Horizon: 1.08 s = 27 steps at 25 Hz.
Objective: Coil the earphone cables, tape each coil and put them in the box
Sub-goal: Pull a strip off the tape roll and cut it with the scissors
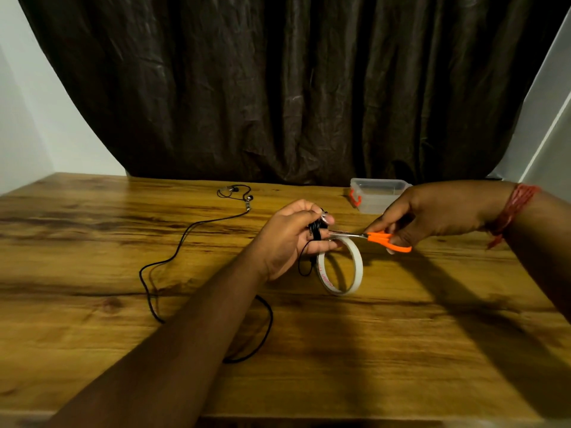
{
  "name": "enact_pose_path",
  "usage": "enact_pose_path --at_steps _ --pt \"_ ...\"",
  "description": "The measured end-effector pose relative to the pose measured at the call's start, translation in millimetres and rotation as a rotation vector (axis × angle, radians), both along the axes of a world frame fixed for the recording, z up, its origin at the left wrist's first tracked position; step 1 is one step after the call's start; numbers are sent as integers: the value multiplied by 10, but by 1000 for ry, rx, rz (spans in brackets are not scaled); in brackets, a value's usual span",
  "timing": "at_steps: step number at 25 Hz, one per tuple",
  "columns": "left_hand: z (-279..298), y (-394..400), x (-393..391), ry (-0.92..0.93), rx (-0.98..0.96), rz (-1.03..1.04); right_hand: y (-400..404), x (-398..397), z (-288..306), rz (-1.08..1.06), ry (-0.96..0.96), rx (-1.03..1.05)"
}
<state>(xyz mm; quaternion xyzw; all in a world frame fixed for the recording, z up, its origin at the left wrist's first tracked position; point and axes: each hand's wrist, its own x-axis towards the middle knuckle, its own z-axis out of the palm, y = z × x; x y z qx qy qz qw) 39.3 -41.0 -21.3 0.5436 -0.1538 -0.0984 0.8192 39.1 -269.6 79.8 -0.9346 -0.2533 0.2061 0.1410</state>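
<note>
Wood table (401,350): L hand (290,236) grips coil (315,229), R hand (432,214) scissors (386,239).

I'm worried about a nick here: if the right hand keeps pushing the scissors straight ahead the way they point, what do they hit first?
Probably the left hand. The right hand aims the scissors leftward, blade tips beside the fingers holding the coiled earphone cable, just above the tape roll. Depth is unclear, so the cable could come first.

2 earphones (197,242), 1 tape (340,267), 1 scissors (383,239), 1 box (377,196)
</note>
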Motion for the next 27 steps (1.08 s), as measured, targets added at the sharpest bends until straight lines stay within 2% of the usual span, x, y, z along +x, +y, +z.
enact_pose_path --at_steps 6,10,14,17,19,22,27 --pt "-9 -3 12 -7 18 19 -74 -60 1 -16 -94 39" --pt "-26 -46 15 -7 50 27 -167 -171 -48 -73 -9 163" --pt "-29 -76 27 -47 103 80 -258 -285 -106 -68 5 104" --pt "-3 -9 63 -36 41 126 -445 -237 -235 -119 -174 -129" --pt "-4 0 49 -33 14 80 -586 -142 -426 -235 -328 -288" --pt "-17 -28 11 -51 -7 6 -753 -51 -754 -480 -412 -389" --pt "-9 17 12 -49 -91 -25 -866 -57 -1013 -536 -604 -396"
